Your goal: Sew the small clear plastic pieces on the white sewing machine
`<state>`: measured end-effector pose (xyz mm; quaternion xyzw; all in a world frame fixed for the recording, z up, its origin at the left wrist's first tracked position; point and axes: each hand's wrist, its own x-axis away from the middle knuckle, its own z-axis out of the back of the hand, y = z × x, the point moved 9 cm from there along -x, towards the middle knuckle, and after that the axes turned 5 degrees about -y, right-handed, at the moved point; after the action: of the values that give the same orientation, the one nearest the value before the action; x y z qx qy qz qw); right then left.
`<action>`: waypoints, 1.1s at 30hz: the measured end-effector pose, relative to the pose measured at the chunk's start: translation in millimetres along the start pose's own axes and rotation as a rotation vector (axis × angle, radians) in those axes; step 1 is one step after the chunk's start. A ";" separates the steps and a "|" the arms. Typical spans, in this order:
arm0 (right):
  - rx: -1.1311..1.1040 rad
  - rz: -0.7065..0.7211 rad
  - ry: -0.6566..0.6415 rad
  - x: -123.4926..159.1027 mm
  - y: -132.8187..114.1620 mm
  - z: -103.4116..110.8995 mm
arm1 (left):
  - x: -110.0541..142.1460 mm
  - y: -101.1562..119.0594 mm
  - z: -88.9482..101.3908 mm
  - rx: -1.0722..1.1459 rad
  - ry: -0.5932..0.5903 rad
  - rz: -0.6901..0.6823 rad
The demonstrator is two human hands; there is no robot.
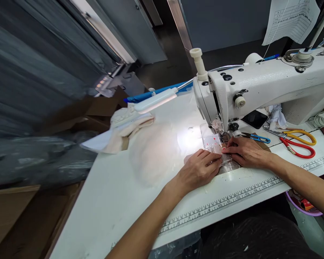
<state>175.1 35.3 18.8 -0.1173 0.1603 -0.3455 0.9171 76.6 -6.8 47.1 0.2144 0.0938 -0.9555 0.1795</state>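
Note:
Both my hands lie on a pale, thin piece of fabric (156,151) at the needle of a white sewing machine (259,90). My left hand (198,169) presses down with fingers curled and together on the fabric's edge, just left of the presser foot (223,138). My right hand (245,153) lies flat with fingers stretched toward the foot, pinning the same piece from the right. A small clear part with pink marks (212,142) shows under the lamp's glare.
Red and yellow-handled scissors (297,142) and blue thread snips (257,138) lie right of the machine. A ruler strip (232,199) runs along the white table's front edge. Folded cloth (124,126) and a lamp arm (156,100) sit at the back left; cardboard boxes (21,212) stand left.

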 end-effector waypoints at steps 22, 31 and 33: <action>-0.168 -0.049 0.001 4.0 3.3 5.2 | 0.7 -8.3 0.6 0.104 0.074 0.081; -0.109 0.003 -0.014 -0.7 -9.9 0.2 | -2.4 -5.0 -0.5 0.093 0.006 0.149; -0.072 0.023 -0.030 -2.1 -11.8 -2.6 | -4.2 -5.4 2.1 0.108 -0.032 0.117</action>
<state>165.6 27.7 20.7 -0.1533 0.1601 -0.3271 0.9186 77.3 -1.2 51.4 0.2137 0.0267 -0.9504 0.2244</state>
